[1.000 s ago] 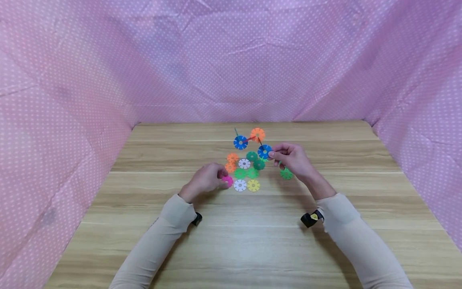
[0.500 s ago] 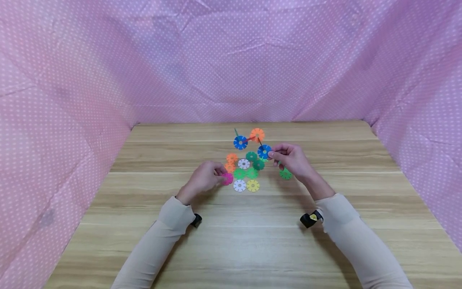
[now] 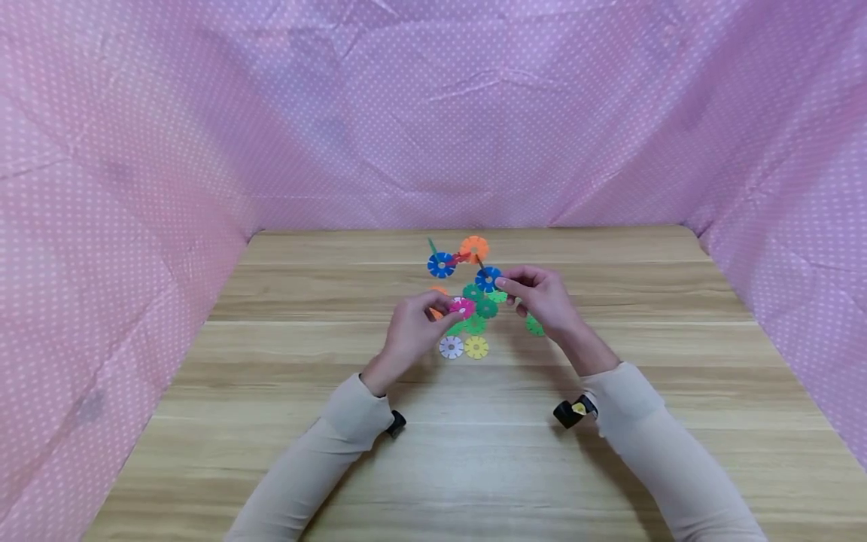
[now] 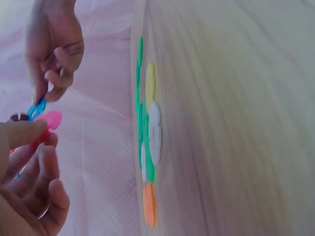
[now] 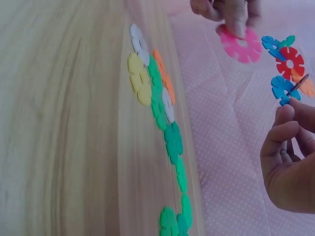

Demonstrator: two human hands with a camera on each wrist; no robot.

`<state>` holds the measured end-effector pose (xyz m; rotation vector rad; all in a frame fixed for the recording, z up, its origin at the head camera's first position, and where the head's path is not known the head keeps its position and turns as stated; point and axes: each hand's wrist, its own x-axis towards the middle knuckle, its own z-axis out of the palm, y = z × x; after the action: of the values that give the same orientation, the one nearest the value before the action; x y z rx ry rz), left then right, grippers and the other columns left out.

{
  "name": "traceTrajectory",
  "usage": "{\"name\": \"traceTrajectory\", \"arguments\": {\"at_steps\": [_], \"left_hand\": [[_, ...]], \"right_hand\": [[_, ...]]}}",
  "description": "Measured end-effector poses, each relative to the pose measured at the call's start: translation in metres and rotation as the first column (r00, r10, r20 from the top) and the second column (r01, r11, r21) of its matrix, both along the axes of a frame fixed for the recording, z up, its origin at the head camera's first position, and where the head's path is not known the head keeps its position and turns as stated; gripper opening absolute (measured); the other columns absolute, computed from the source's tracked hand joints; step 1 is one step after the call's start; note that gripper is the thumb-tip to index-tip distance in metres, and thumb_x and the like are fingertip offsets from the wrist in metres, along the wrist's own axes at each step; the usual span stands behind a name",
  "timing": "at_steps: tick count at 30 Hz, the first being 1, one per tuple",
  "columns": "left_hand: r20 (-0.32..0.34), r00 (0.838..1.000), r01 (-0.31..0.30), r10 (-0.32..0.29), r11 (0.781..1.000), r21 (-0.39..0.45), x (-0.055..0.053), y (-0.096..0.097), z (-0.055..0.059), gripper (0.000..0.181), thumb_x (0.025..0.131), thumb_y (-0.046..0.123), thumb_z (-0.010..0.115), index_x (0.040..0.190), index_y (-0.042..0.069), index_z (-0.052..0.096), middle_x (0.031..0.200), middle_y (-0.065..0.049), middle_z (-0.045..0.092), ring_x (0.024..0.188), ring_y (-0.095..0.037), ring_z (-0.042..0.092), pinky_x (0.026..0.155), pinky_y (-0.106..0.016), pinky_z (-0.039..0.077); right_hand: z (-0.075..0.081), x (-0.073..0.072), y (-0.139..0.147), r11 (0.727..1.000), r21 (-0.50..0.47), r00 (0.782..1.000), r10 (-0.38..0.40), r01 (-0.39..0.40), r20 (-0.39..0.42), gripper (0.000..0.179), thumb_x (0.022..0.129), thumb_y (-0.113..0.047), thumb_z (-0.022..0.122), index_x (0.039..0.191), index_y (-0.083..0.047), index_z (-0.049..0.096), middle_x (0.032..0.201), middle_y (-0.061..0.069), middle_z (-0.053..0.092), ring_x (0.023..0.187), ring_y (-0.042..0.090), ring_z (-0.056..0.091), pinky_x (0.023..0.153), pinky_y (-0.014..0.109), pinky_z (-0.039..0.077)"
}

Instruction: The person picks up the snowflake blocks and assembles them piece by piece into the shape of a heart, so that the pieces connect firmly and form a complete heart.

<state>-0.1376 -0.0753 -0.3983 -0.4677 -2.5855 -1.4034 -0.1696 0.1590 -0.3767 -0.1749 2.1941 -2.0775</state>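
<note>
Between thumb and fingers my left hand (image 3: pixel 416 327) pinches a pink notched disc (image 5: pixel 241 45), raised above the table. My right hand (image 3: pixel 545 301) pinches the rim of a blue notched disc (image 3: pixel 488 279), the near end of a chain of interlocked discs held in the air. Along that chain come a dark disc (image 5: pixel 298 85) seen edge-on, an orange disc (image 3: pixel 474 249), a red disc (image 5: pixel 289 64), a second blue disc (image 3: pixel 442 265) and a green disc (image 3: pixel 433 247). The pink disc is just left of and nearer than the held blue one.
Loose discs lie flat on the wooden table (image 3: pixel 474 452) below the hands: a white disc (image 3: pixel 451 347), a yellow disc (image 3: pixel 477 347), several green discs (image 3: pixel 486 309) and orange ones (image 5: pixel 164 76). A pink dotted cloth (image 3: pixel 433 135) hangs round the back and sides.
My left hand has lifted the pink disc from beside the loose discs and carried it right and away from me, toward the chain. My right hand and the chain have shifted slightly left.
</note>
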Motion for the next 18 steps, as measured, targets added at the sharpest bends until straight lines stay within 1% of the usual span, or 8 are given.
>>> {"name": "traceTrajectory", "arguments": {"at_steps": [2, 6, 10, 14, 16, 18], "left_hand": [[-0.046, 0.999, -0.007, 0.008, 1.000, 0.028, 0.000, 0.006, 0.000, 0.013, 0.088, 0.024, 0.080, 0.093, 0.013, 0.076, 0.084, 0.007, 0.071, 0.061, -0.011, 0.055, 0.054, -0.026, 0.048], [-0.142, 0.989, -0.017, 0.027, 0.998, 0.067, 0.000, 0.013, 0.000, 0.012, 0.088, 0.021, 0.081, 0.092, 0.011, 0.075, 0.083, 0.004, 0.072, 0.060, -0.013, 0.056, 0.052, -0.025, 0.047], [-0.227, 0.973, -0.034, 0.050, 0.997, 0.072, 0.000, 0.017, 0.000, 0.010, 0.087, 0.015, 0.081, 0.089, 0.009, 0.073, 0.082, 0.002, 0.071, 0.063, -0.014, 0.057, 0.053, -0.023, 0.047], [-0.305, 0.950, -0.044, 0.063, 0.997, 0.068, -0.002, 0.019, -0.001, 0.011, 0.087, 0.012, 0.081, 0.086, 0.007, 0.072, 0.080, 0.000, 0.071, 0.059, -0.011, 0.054, 0.051, -0.023, 0.046], [-0.333, 0.941, -0.047, 0.067, 0.997, 0.066, -0.002, 0.019, -0.001, 0.011, 0.086, 0.010, 0.082, 0.085, 0.006, 0.071, 0.079, -0.001, 0.071, 0.057, -0.010, 0.052, 0.051, -0.022, 0.046], [-0.351, 0.934, -0.047, 0.065, 0.997, 0.060, -0.003, 0.019, -0.002, 0.012, 0.086, 0.009, 0.082, 0.084, 0.006, 0.071, 0.079, -0.002, 0.070, 0.057, -0.008, 0.052, 0.050, -0.021, 0.045]], "right_hand": [[0.001, 0.001, -0.002, 1.000, -0.008, 1.000, 0.003, -0.003, 0.003, 0.025, 0.097, -0.012, 0.069, 0.111, 0.009, 0.066, 0.089, 0.011, 0.062, 0.069, 0.016, 0.055, 0.048, 0.020, 0.042], [0.002, 0.002, -0.004, 1.000, -0.017, 1.000, 0.016, -0.015, 0.005, 0.025, 0.097, -0.016, 0.070, 0.110, 0.005, 0.068, 0.089, 0.006, 0.065, 0.069, 0.017, 0.056, 0.049, 0.020, 0.044], [0.003, 0.003, -0.005, 0.999, -0.035, 1.000, 0.023, -0.023, 0.010, 0.023, 0.099, -0.017, 0.068, 0.110, 0.004, 0.067, 0.088, 0.003, 0.068, 0.068, 0.016, 0.057, 0.049, 0.021, 0.044], [0.005, 0.004, -0.007, 0.997, -0.071, 0.999, 0.025, -0.023, 0.027, 0.017, 0.101, -0.014, 0.064, 0.106, 0.001, 0.066, 0.087, 0.002, 0.070, 0.065, 0.014, 0.058, 0.048, 0.021, 0.042], [0.006, 0.004, -0.009, 0.996, -0.092, 0.999, 0.019, -0.016, 0.039, 0.014, 0.101, -0.013, 0.063, 0.104, 0.000, 0.065, 0.086, 0.002, 0.071, 0.065, 0.014, 0.059, 0.047, 0.021, 0.041], [0.008, 0.005, -0.010, 0.994, -0.110, 0.999, 0.017, -0.012, 0.046, 0.013, 0.101, -0.012, 0.063, 0.103, 0.001, 0.065, 0.085, 0.002, 0.071, 0.065, 0.015, 0.059, 0.047, 0.020, 0.042]]}}
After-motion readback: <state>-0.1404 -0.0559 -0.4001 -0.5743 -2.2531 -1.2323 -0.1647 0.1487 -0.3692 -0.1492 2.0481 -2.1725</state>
